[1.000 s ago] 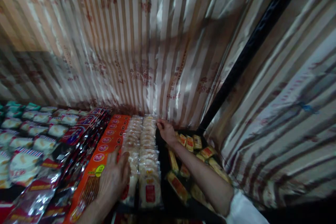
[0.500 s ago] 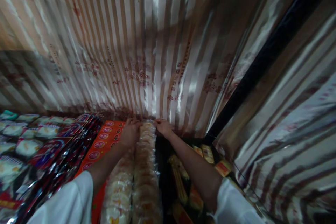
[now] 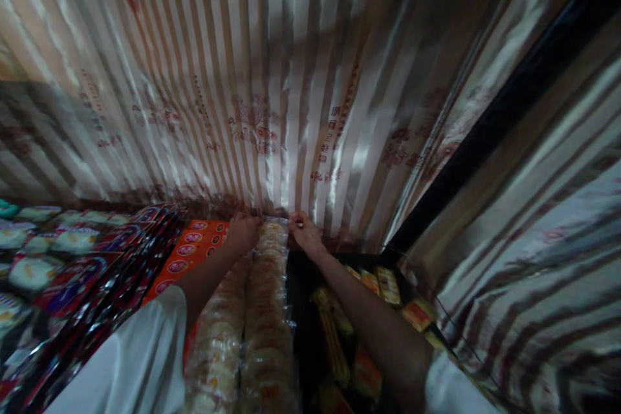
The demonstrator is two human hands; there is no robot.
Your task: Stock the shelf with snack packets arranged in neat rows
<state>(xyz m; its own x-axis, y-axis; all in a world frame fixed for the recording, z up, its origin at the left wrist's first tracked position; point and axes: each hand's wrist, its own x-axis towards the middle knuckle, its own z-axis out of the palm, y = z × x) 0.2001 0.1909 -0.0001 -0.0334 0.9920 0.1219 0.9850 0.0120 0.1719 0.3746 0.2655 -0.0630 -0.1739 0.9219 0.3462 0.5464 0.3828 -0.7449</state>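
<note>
Two long rows of round, pale, flat pieces in clear plastic packets run away from me, a left row (image 3: 218, 336) and a right row (image 3: 266, 310). My left hand (image 3: 244, 233) is closed at the far left corner of the right row's last packet (image 3: 272, 233), its fingertips partly hidden. Across from it, my right hand (image 3: 305, 233) pinches at that packet's far right corner, thumb and forefinger curled together. The dim light blurs the exact contact. An orange box strip (image 3: 187, 249) with oval logos lies beside the left row, partly under my left forearm.
Dark shiny packets (image 3: 121, 272) and white-topped packs (image 3: 72, 239) are lined up on the left. Yellow and red packs (image 3: 388, 284) sit in a dark area on the right. A striped plastic sheet (image 3: 272, 77) hangs close behind; a dark post (image 3: 475, 136) slants at right.
My right hand's fingers have curled more at the packet's corner. My left hand has stayed at the far end, its forearm slightly further right. The view has shifted a little.
</note>
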